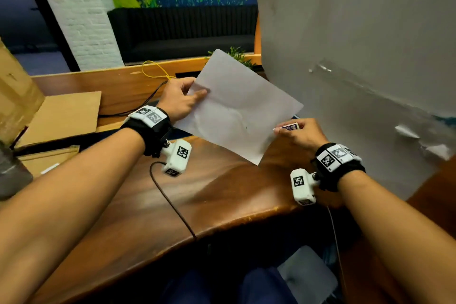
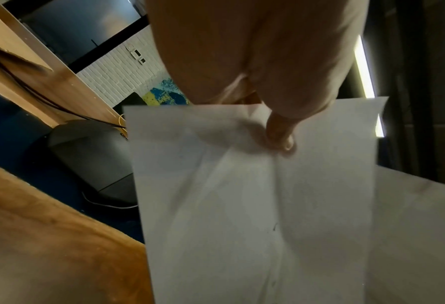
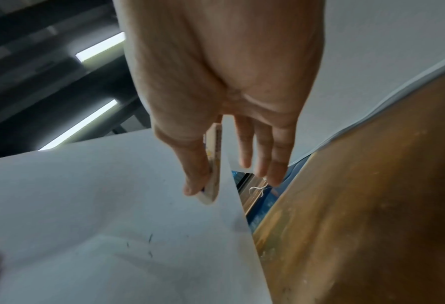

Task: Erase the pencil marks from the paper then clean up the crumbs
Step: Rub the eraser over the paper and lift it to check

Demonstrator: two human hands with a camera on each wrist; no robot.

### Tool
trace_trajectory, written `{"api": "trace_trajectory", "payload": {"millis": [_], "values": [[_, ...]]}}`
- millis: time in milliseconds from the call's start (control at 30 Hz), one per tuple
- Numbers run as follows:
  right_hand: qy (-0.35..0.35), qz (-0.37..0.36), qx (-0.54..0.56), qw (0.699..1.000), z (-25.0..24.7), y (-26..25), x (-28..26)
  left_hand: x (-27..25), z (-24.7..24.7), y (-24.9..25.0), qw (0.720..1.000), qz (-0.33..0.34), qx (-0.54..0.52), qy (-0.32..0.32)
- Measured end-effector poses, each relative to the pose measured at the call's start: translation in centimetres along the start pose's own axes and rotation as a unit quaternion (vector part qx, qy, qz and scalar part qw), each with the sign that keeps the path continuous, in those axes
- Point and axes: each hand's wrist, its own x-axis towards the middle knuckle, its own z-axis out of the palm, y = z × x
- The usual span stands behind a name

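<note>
A white sheet of paper [image 1: 237,108] is held up off the wooden table [image 1: 222,195], tilted, with faint pencil marks [image 3: 150,238] near its middle. My left hand [image 1: 183,97] pinches its left edge, thumb [image 2: 281,135] on top of the sheet. My right hand [image 1: 296,131] holds the paper's right edge together with a small white eraser [image 1: 290,127] in a printed sleeve; in the right wrist view the thumb presses the eraser [image 3: 212,176] against the paper [image 3: 86,205], other fingers behind it. No crumbs are visible.
A large grey board [image 1: 357,57] stands at the right. Flat cardboard pieces [image 1: 64,116] and a box lie at the left. A black cable [image 1: 172,207] runs over the table's front edge, a yellow cable [image 1: 155,70] lies at the back rail.
</note>
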Motion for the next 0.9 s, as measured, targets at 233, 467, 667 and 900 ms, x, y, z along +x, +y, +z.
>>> {"api": "trace_trajectory", "payload": {"millis": [233,467,667,900], "values": [[0.065,-0.050,0.022,0.996,0.0,-1.6,0.0,-0.5,-1.0,-0.9,0.998,-0.017,-0.025,0.060],[0.048,-0.107,-0.017,0.993,-0.3,-2.8,-1.4,-1.2,-1.4,-0.8,0.995,-0.015,-0.021,0.098],[0.046,-0.104,-0.044,0.993,-1.2,-3.7,-1.2,-1.4,-1.6,-1.4,0.993,-0.023,-0.005,0.115],[0.228,-0.293,-0.100,0.923,0.5,-6.8,-2.9,-1.2,-1.4,-1.6,0.992,-0.002,0.010,0.129]]}}
